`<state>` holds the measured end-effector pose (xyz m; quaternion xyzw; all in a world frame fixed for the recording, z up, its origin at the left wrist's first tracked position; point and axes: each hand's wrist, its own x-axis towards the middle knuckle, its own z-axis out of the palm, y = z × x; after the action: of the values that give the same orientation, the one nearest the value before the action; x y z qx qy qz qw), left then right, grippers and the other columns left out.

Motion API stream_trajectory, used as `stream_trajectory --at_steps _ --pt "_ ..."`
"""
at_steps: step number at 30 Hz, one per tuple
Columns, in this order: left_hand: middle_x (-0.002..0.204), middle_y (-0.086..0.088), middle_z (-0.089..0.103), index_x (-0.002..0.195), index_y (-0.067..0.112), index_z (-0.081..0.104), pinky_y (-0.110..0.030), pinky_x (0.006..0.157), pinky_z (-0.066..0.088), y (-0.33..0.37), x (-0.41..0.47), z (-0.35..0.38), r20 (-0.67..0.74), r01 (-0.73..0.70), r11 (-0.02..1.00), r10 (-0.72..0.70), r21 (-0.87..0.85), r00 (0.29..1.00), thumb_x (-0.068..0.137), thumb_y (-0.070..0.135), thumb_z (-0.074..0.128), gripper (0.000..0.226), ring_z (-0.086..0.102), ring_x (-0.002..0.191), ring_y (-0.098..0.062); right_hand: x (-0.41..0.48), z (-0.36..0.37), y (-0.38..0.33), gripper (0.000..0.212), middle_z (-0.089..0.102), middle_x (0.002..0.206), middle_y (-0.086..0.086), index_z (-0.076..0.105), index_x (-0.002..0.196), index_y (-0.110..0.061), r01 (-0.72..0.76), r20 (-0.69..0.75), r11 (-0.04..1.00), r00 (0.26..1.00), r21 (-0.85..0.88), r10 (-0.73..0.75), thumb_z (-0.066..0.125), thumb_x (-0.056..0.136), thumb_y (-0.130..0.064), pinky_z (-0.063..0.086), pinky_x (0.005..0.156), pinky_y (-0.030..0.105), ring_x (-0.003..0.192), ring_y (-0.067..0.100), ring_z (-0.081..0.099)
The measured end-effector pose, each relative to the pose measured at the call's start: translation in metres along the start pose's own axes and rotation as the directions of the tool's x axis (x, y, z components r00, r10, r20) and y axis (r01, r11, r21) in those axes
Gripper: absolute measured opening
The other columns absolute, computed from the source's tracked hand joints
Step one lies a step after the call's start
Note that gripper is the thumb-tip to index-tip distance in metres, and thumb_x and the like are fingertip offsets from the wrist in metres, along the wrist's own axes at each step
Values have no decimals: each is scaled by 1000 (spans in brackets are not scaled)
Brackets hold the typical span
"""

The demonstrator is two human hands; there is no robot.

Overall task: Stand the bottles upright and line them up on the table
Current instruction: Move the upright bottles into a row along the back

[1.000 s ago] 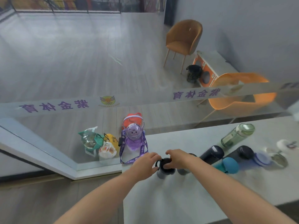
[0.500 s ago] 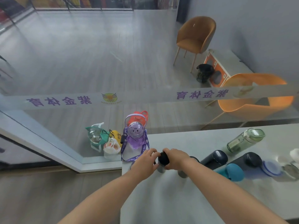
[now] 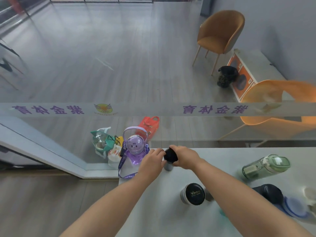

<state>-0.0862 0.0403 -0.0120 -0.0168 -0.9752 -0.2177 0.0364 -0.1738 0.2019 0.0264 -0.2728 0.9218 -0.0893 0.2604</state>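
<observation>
Nearest on the table (image 3: pixel 171 219), a grey flask (image 3: pixel 192 194) with a black lid stands just left of the right forearm. Right of that arm lie a black bottle (image 3: pixel 269 193) and, against it, a blue one (image 3: pixel 294 208), both on their sides and blurred; something pale at the right edge is too blurred to name. Farther back on the right, a green bottle (image 3: pixel 265 165) lies on its side, cap pointing right, apart from the others.

Both arms reach forward to the table's far left part. There the right hand (image 3: pixel 185 157) is closed over the black cap of a grey bottle (image 3: pixel 168 166), which stands upright on the table. The left hand (image 3: pixel 151 163) is curled against the bottle's left side, fingers touching the cap; whether it grips cannot be told.

Just left of the left hand, at the far left corner, a purple bottle (image 3: pixel 136 148) with a cat-face lid stands upright, its strap (image 3: pixel 122 165) hanging over the table edge.

Beyond the table is a glass wall with a frosted band (image 3: pixel 153 109) of lettering. On the floor behind it sit several bags (image 3: pixel 104 144), two orange chairs (image 3: pixel 220 33) and a white cabinet (image 3: pixel 253 65).
</observation>
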Motion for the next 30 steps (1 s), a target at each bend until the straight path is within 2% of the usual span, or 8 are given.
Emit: stream_trajectory --at_steps 3,9,17,21,24,27,28,30 --pt "114 0 66 108 12 67 -36 71 52 1 19 2 -22 35 999 -35 -2 999 80 23 78 31 58 95 -26 14 -9 11 66 62 127 2 45 137 -25 12 -40 999 999 32 -11 75 80 -43 55 88 43 111 28 61" --pt "118 -2 66 111 10 67 -41 77 53 -3 41 2 -32 62 998 -62 -8 998 83 21 76 32 57 103 -29 37 -20 23 65 65 126 -2 48 134 -28 34 -45 996 999 86 -30 79 78 -40 55 87 41 110 25 62" --pt "115 -2 67 107 8 68 -41 75 54 -6 35 -1 -49 80 997 -80 -7 996 80 20 78 31 59 97 -30 44 -14 22 69 65 125 -4 46 135 -33 36 -35 995 999 96 -33 80 76 -40 55 82 37 109 24 62" --pt "118 -1 66 111 9 67 -39 77 54 -3 31 -5 -23 92 996 -92 -3 996 82 21 78 33 58 100 -28 43 -12 22 70 63 129 -6 45 136 -34 49 -23 996 999 75 -47 80 76 -43 55 86 38 113 23 61" --pt "122 -2 63 119 10 63 -39 82 53 3 27 -7 -11 99 995 -99 1 995 83 22 76 40 55 103 -27 40 -12 23 86 54 143 -5 31 149 -34 49 20 996 999 70 -50 77 78 -48 53 94 41 124 24 56" --pt "119 -4 63 120 11 62 -40 81 52 13 17 -8 -78 110 994 -111 -22 991 83 19 76 40 56 100 -27 28 -18 30 101 46 150 -1 12 159 -31 35 63 997 997 72 -40 75 81 -46 50 100 42 132 27 51" --pt "114 -4 65 117 11 63 -40 80 52 18 13 -9 -95 111 993 -114 -36 989 84 17 75 35 58 97 -27 22 -21 33 95 48 150 1 17 158 -29 30 49 997 998 68 -34 74 84 -44 49 100 42 132 27 52" --pt "98 -6 68 106 13 65 -41 73 50 30 4 -12 -68 110 992 -115 -68 991 87 15 70 19 60 88 -28 8 -30 41 67 58 142 4 41 149 -23 16 21 998 1000 64 -17 69 90 -39 49 100 43 127 29 56"
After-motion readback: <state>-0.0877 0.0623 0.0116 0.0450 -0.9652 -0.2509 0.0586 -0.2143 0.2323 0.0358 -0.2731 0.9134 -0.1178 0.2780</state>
